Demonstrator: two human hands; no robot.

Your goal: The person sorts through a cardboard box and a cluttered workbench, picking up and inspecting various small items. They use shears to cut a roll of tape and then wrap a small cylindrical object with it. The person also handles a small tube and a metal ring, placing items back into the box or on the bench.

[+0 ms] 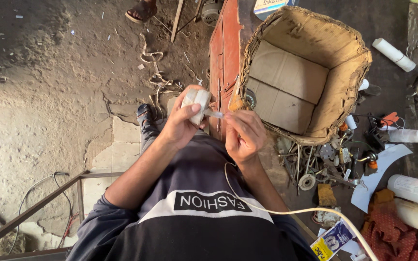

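Left hand: the left hand (182, 123) is wrapped around a pale roll of tape (197, 102), thumb pressed across its front, fingers curled behind it.
Right hand: the right hand (244, 135) pinches the loose tape end (215, 114) between thumb and fingertips, just beside the roll.
Tape: the short strip runs taut between the 2 grips, above the person's lap.
Beyond the grip: a red wooden board (226, 53) stands on edge just past the roll.
Right of the grip: an open, worn cardboard box (349, 72) sits close by, with a heap of metal parts and tools (325, 159) below it.
Toward the body: a white cord (291, 211) trails from under the right wrist across the dark shirt (194, 227).
Left of the grip: dusty floor (49, 96).
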